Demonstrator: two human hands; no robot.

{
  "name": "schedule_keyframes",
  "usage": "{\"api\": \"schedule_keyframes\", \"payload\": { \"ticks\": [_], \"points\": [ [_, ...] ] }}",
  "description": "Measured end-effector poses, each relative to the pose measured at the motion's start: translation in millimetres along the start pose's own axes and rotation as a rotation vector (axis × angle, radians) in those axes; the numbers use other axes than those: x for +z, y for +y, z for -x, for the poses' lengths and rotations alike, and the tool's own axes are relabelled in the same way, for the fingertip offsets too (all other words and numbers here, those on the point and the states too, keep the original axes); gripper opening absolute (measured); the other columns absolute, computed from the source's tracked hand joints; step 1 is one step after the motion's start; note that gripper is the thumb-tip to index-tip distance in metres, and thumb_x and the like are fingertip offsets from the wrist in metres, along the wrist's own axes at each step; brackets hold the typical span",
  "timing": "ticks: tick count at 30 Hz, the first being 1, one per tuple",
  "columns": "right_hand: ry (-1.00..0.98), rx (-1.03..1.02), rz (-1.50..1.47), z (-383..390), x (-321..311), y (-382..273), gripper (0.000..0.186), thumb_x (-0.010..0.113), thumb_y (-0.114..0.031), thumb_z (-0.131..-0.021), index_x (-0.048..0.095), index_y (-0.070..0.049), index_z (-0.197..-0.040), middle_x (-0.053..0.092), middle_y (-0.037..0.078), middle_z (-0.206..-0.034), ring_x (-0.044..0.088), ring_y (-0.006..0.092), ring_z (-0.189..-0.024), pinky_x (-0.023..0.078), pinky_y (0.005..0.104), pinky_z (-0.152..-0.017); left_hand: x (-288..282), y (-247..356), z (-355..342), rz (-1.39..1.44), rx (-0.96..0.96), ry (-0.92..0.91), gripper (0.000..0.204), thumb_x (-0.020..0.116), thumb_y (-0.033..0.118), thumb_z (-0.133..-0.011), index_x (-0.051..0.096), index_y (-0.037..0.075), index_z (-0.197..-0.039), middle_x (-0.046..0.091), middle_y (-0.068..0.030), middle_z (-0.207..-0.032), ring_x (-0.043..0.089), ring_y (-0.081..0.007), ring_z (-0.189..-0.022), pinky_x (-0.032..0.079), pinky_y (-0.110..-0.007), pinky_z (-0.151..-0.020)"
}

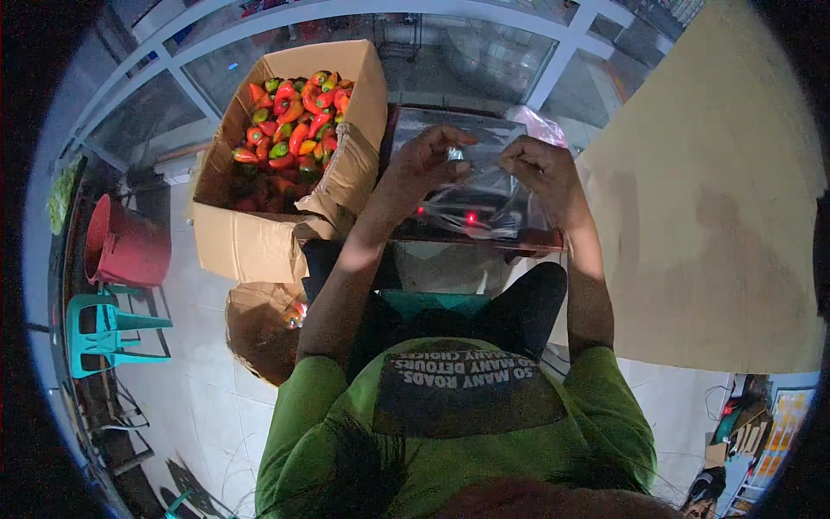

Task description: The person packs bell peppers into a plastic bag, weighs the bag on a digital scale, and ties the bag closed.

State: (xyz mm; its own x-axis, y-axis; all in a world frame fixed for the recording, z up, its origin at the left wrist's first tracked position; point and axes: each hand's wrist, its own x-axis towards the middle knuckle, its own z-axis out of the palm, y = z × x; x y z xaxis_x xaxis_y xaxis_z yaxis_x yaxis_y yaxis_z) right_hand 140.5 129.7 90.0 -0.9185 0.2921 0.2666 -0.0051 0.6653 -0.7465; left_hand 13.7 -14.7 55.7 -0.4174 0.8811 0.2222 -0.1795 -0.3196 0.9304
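Observation:
My left hand [432,164] is raised over the low worktop with its thumb and fingers curved but apart, nothing visible between them. Just right of it my right hand [540,169] pinches a thin clear plastic bag [501,199], which hangs loosely beneath it. Under the bag sits a dark device [441,227] with small red lights, partly hidden by clear plastic. Left of my hands stands an open cardboard box [238,233] full of red, green and orange peppers [294,112].
A second cardboard container [255,337] is on the floor below the box. A red bucket [125,246] and turquoise plastic chair [108,333] stand at left. A large tan board [700,277] rises at right, with cluttered items [743,441] below. Framed glass panels [467,56] are beyond the worktop.

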Motion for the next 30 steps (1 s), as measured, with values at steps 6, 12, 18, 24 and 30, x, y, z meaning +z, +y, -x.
{"api": "schedule_keyframes", "payload": {
  "ticks": [6,12,18,24,30],
  "points": [
    [0.031,-0.034,-0.098,4,-2,7,0.011,0.057,-0.01,-0.073,0.054,-0.001,-0.077,0.052,0.005,-0.062,0.044,0.0071,-0.056,0.036,0.0218,-0.052,-3,0,1,-0.419,0.034,0.131,0.013,0.056,0.014,-0.077,0.055,0.001,-0.078,0.052,0.0005,-0.068,0.045,-0.0056,-0.063,0.037,-0.02,-0.058],
    [-0.05,-0.048,0.057,3,-1,5,0.013,0.058,-0.013,-0.073,0.053,-0.001,-0.077,0.054,0.004,-0.066,0.047,0.008,-0.06,0.039,0.0228,-0.056,-1,-10,2,-0.537,0.061,0.138,0.015,0.055,0.016,-0.078,0.052,0.003,-0.072,0.047,0.0003,-0.058,0.039,-0.0073,-0.054,0.033,-0.023,-0.05],
    [-0.141,-0.032,-0.206,-1,18,24,0.02,0.058,-0.021,-0.074,0.053,-0.002,-0.08,0.052,0.004,-0.064,0.049,0.0112,-0.06,0.041,0.0255,-0.057,6,-18,0,-0.819,0.169,0.115,0.019,0.051,0.02,-0.08,0.052,0.002,-0.073,0.051,-0.001,-0.067,0.045,-0.0099,-0.061,0.038,-0.025,-0.055],
    [-0.035,0.0,-0.147,-3,24,19,0.024,0.054,-0.026,-0.077,0.051,-0.002,-0.074,0.049,0.005,-0.059,0.046,0.0129,-0.055,0.038,0.0283,-0.052,10,-18,-1,-0.553,0.356,0.273,0.012,0.055,0.009,-0.076,0.051,-0.001,-0.073,0.048,-0.005,-0.061,0.04,-0.011,-0.054,0.035,-0.025,-0.051],
    [0.042,-0.034,-0.069,0,26,9,0.027,0.053,-0.027,-0.077,0.05,-0.001,-0.075,0.045,0.01,-0.058,0.044,0.0114,-0.054,0.035,0.0275,-0.051,13,-8,2,-0.512,0.219,0.269,0.014,0.053,0.011,-0.079,0.051,0.0,-0.07,0.046,-0.0021,-0.061,0.039,-0.0073,-0.057,0.033,-0.022,-0.052]
  ]
}}
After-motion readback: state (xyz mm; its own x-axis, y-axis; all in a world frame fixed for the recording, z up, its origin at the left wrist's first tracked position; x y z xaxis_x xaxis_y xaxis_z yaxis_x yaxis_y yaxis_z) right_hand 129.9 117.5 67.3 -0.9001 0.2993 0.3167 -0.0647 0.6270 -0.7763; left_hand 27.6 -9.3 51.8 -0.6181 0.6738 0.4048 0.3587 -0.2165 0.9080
